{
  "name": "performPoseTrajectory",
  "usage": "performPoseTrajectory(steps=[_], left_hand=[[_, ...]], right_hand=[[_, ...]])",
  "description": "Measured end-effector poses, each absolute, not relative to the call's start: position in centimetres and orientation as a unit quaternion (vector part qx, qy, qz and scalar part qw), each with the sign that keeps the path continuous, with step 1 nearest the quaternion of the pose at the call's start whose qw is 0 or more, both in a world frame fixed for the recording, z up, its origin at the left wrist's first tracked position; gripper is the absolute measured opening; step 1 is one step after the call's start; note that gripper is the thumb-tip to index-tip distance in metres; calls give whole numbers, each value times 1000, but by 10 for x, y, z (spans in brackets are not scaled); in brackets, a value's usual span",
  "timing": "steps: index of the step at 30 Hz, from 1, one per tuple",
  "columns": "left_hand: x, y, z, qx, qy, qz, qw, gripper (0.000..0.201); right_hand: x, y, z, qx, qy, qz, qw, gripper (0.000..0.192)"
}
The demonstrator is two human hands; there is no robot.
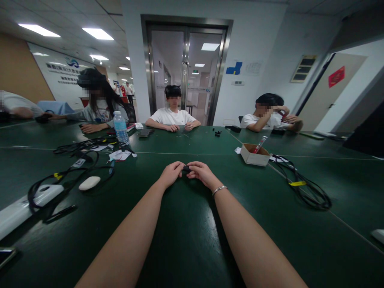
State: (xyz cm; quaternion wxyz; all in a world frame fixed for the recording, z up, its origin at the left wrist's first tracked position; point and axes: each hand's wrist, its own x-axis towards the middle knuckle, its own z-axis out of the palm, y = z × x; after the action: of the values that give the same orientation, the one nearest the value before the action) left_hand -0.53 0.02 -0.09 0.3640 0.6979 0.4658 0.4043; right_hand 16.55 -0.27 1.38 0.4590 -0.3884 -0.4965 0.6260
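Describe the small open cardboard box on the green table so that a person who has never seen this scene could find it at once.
Start from the large dark green table. Right of the person's joined hands, toward the seated person in white at the far right, stands a small open brown cardboard box. A red-tipped pen-like stick leans out of it, and a coiled black cable lies just to its right.

Office meeting space, long green table [186, 240], seated people, glass double door [186, 72], ceiling panel lights, wall signage

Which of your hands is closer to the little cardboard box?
Right. The right hand is on the same side as the cardboard box, which sits a bit beyond it. The left hand is farther off, across the small black part both hands pinch.
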Motion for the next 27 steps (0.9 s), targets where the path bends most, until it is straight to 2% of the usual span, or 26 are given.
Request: performPoseTrajectory(steps=[5,9,14,19,24,27], left_hand=[[-5,-1,1,690,466,428,352,29],[-6,0,1,699,465,417,349,37],[-6,0,0,683,469,433,355,30],[-6,0,0,694,471,419,346,39],[-6,-1,0,690,465,417,366,33],[-5,-1,1,695,470,414,353,37]], right_hand=[[165,-3,14,-386,-496,626,461,12],[166,-3,14,-384,-496,628,461,10],[165,-2,12,-387,-495,626,462,12],[165,-2,12,-388,-497,625,460,13],[165,-2,12,-388,-500,622,460,12],[166,-3,13,-387,-497,624,463,11]])
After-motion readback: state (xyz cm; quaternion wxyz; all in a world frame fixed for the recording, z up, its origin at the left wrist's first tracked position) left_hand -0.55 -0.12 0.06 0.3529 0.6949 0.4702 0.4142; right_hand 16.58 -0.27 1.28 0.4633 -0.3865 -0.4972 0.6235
